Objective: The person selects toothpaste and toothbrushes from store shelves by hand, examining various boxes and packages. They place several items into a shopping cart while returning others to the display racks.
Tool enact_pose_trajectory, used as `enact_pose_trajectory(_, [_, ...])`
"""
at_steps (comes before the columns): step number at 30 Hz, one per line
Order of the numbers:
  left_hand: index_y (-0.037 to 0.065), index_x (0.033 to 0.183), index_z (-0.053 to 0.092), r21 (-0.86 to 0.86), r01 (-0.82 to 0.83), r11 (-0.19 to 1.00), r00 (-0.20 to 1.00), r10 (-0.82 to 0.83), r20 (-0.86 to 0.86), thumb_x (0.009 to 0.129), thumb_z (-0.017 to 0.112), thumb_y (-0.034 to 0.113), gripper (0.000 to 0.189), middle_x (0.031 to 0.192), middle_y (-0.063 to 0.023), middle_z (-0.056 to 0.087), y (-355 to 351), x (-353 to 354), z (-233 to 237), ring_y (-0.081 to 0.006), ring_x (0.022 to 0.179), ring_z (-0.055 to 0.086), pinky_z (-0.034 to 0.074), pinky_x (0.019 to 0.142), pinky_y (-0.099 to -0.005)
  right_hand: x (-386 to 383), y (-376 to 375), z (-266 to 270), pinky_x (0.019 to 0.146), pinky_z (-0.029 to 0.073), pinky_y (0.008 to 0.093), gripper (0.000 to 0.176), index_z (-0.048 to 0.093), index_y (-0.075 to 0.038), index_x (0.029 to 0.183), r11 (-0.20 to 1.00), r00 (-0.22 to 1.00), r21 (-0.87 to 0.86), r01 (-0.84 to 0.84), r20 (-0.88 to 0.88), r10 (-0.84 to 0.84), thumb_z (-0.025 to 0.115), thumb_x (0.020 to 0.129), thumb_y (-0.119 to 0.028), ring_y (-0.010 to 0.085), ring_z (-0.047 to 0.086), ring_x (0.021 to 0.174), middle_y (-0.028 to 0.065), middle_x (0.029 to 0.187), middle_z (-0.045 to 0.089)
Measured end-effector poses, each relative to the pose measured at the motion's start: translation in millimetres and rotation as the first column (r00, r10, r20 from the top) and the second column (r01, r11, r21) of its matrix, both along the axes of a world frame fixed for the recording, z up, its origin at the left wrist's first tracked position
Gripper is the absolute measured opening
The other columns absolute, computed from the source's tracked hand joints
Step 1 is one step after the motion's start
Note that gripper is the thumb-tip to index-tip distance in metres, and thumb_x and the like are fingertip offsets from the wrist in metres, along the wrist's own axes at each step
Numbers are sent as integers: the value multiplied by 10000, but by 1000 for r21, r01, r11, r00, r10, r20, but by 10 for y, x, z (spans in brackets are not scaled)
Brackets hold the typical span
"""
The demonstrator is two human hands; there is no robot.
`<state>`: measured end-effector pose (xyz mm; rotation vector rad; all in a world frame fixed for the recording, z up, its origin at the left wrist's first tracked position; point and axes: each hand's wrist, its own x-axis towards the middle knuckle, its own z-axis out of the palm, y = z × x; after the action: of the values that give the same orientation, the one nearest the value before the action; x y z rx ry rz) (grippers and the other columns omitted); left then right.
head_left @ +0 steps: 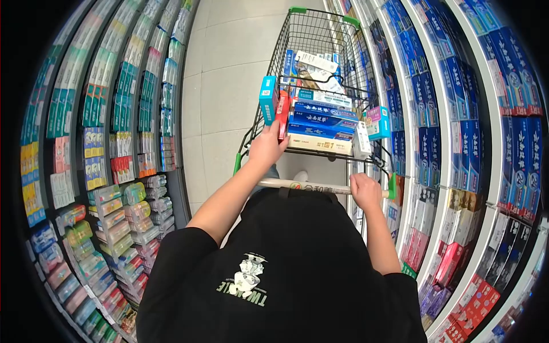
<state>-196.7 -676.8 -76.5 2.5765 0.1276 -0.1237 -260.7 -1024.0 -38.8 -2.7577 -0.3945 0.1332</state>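
Observation:
My right hand (366,191) is wrapped round the handle bar (320,187) of a green-trimmed wire shopping cart (320,28). My left hand (267,145) reaches over the near left part of the cart, its fingers at the lower end of a red box (283,114). A teal box (267,100) stands just left of the red one, at the cart's side. Blue toothpaste boxes (323,118) lie stacked right of my left hand, above a cream box (320,144). A white box (361,140) and a teal-and-pink box (377,122) are at the right side.
Shelves of green and white boxes (97,97) and hanging packs (123,214) line the left. On the right, shelves hold blue boxes (466,108) and red ones (474,308). Pale floor tiles (220,51) run between shelves and cart.

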Motion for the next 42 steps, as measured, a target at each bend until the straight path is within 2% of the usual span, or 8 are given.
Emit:
enact_pose_trajectory(4, [47,1458,452,-11,-16,1000,1000,17,15,892,782,429,758,1176,-252,637,-11,-77,246,-441,1037,682,586,850,-530,25,-31,-38,678,550,496,252,667,-88,811,1000,1000,16,-5,-14,5,634,988,-264,370,676,737,104,816,678])
enact_pose_trajectory(5, [13,1454,471,-9,10,1000,988,-9,154,887,791,430,773,1199,-251,609,36,-128,168,-437,1118,631,549,940,-517,47,-12,-54,681,552,496,248,673,-90,815,1000,1000,29,-7,-15,8,637,986,-266,369,679,743,104,819,681])
enact_pose_trajectory(10, [13,1194,632,48,77,996,942,-88,325,943,745,331,421,1014,-165,645,132,-575,359,-395,951,638,534,832,-486,69,-85,-44,749,564,511,296,725,-100,878,996,983,-43,76,-165,-83,607,987,-349,369,710,837,110,892,726])
enact_pose_trajectory(12, [31,1043,697,18,71,997,987,-68,-148,976,687,399,375,872,-157,687,63,-706,486,-393,852,680,546,783,-494,105,-99,-42,786,564,526,347,728,-95,884,996,977,-24,82,-195,-86,578,996,-387,372,714,887,119,925,736])
enact_pose_trajectory(14, [60,973,732,283,240,929,932,-138,-336,1007,594,489,453,824,-171,725,13,-709,429,-396,829,717,550,755,-504,124,-117,-33,808,566,528,374,723,-90,868,996,975,7,94,-205,-90,567,1000,-403,373,716,926,121,946,742])
enact_pose_trajectory(24, [89,1139,768,73,209,975,858,-146,-492,1015,529,541,526,986,-220,756,-42,-405,82,-406,1028,715,524,902,-468,305,-236,199,751,592,495,774,819,-60,888,987,902,-64,146,-401,-160,447,988,-731,370,747,894,149,934,773])
enact_pose_trajectory(32, [-20,1118,747,-181,138,974,811,-216,-544,1037,564,448,509,861,-161,730,61,-438,-120,-230,760,713,553,685,-374,139,-210,67,782,595,496,622,818,-82,919,985,912,-94,148,-372,-172,514,981,-620,348,753,931,122,931,783])
enact_pose_trajectory(42, [-32,1117,735,-190,183,965,809,-258,-529,1049,539,441,517,838,-136,724,228,-969,-198,-205,685,681,526,656,-351,-480,-65,39,848,593,484,564,824,-88,972,977,899,-112,183,-383,-212,538,967,-575,339,748,1008,120,1020,791])
